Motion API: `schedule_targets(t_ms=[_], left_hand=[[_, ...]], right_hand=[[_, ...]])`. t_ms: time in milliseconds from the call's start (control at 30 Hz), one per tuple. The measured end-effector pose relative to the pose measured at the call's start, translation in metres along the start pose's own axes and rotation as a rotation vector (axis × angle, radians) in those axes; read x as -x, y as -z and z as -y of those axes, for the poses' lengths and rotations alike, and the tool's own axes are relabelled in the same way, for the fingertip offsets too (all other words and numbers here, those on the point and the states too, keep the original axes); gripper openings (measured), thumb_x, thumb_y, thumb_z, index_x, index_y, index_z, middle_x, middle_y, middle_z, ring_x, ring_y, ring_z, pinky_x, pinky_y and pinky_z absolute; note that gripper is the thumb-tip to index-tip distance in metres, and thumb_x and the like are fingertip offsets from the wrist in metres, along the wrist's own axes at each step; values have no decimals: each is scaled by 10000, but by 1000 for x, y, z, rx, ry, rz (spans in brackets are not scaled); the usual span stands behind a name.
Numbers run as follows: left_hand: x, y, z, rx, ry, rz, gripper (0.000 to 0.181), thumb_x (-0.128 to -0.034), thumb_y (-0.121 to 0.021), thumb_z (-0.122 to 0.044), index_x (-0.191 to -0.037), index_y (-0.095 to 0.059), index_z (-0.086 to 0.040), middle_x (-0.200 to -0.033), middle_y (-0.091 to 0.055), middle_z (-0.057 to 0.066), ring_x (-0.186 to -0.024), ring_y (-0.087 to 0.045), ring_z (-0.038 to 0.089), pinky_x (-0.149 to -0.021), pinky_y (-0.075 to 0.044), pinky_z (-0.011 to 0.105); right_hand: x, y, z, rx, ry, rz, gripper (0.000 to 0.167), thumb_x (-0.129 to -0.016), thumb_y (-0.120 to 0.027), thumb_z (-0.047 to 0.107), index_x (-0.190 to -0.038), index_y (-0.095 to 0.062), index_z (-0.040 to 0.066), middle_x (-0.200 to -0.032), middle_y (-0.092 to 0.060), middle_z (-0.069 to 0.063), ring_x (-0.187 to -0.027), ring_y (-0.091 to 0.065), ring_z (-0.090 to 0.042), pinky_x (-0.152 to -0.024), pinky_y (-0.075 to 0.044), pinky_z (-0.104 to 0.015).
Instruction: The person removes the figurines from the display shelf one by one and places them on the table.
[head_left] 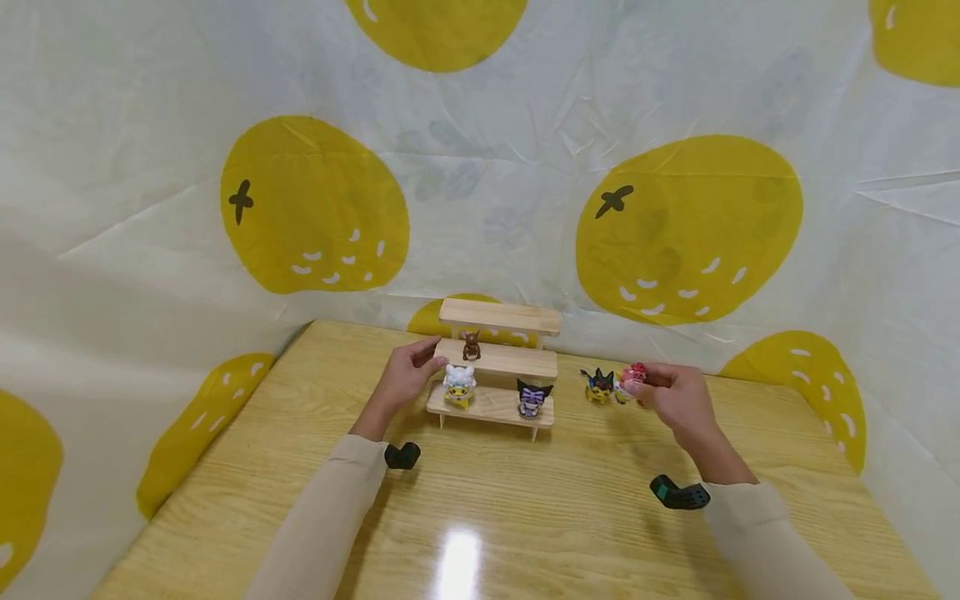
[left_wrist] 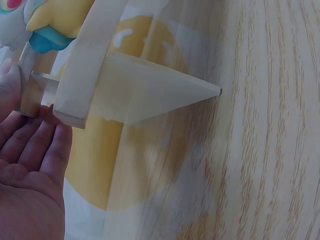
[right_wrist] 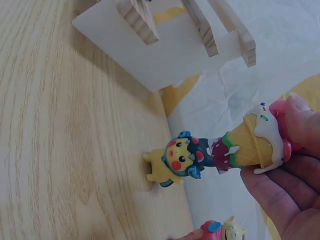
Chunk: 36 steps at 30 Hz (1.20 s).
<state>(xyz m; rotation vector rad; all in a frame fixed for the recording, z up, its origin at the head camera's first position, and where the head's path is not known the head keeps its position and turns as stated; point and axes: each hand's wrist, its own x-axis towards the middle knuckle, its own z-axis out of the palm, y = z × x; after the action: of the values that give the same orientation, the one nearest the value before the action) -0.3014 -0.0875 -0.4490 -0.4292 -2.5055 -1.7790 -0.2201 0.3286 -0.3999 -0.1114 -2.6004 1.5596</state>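
Note:
My left hand [head_left: 407, 377] grips the left end of the middle shelf of a three-tier wooden display stand [head_left: 498, 362], thumb above and fingers beneath. A brown figurine [head_left: 471, 347] sits on that shelf. On the lowest shelf are a yellow figurine with a white fluffy hood [head_left: 459, 386] and a black-hooded figurine with a purple bow [head_left: 531, 400]. My right hand [head_left: 678, 402] pinches an ice-cream-cone figurine [right_wrist: 255, 141] by its pink top, right of the stand. Beside its cone end, a yellow figurine with a dark hood [right_wrist: 172, 159] stands on the table.
Another pink figurine [right_wrist: 214, 232] shows partly at the bottom of the right wrist view. The stand is on a wood-grain table [head_left: 480, 483]. A white cloth with yellow fruit prints [head_left: 495, 208] hangs behind and along the sides.

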Motion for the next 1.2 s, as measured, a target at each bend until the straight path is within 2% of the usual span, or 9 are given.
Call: schedule_targets(t_ms=[133,333,600,833,1000,1200], left_hand=[[1,0,0,-2,-6,5,531,-1055,-636,-185,-1534,-500,-3,-1519,-560,241,-1387,-577,386,-1129,-513,506],[2,0,-2,-7,-7,5,531,-1059,-629,-187,-1542,-494,-13,-1525,-559,228,-1384,-582,373,-1117,-526,491],[2,2,0,-8,1,11,541,-1059,-628,-198,-1548,-485,-13,-1538,-542,236,-1399,-567,382,-1127,-516,504],[2,3,2,-15,-3,1,547,-1055,-636,-204,-1546,-488,-17,-1537,-548,224,-1402,-566,373,-1133,-511,498],[3,1,0,4,-2,18,557,-1047,-650,-197,-1545,-486,-9,-1545,-535,231,-1417,-549,382,-1147,-496,512],[4,1,2,7,13,17,562,-1051,-641,-212,-1555,-477,-26,-1568,-514,219,-1447,-519,374,-1164,-479,513]], right_hand=[[1,2,-3,0,-10,-3,469,-981,-727,100,-1389,-614,-102,-1193,-750,-173,-819,-673,49,-723,-626,-201],[1,5,-7,53,-2,-17,459,-984,-740,146,-1369,-642,-84,-1250,-726,-245,-842,-647,69,-740,-608,-168],[2,5,-11,84,-10,-35,439,-979,-748,157,-1353,-667,-59,-1209,-763,-181,-849,-623,103,-750,-565,-137],[4,6,-14,138,-11,-37,452,-978,-752,174,-1345,-666,-76,-1209,-758,-218,-856,-592,97,-753,-524,-122],[5,10,-19,159,-9,-30,463,-982,-742,164,-1358,-648,-88,-1232,-741,-250,-859,-566,116,-741,-499,-116],[4,11,-23,154,2,-30,440,-975,-749,147,-1340,-664,-84,-1162,-776,-201,-835,-591,126,-737,-502,-119]])
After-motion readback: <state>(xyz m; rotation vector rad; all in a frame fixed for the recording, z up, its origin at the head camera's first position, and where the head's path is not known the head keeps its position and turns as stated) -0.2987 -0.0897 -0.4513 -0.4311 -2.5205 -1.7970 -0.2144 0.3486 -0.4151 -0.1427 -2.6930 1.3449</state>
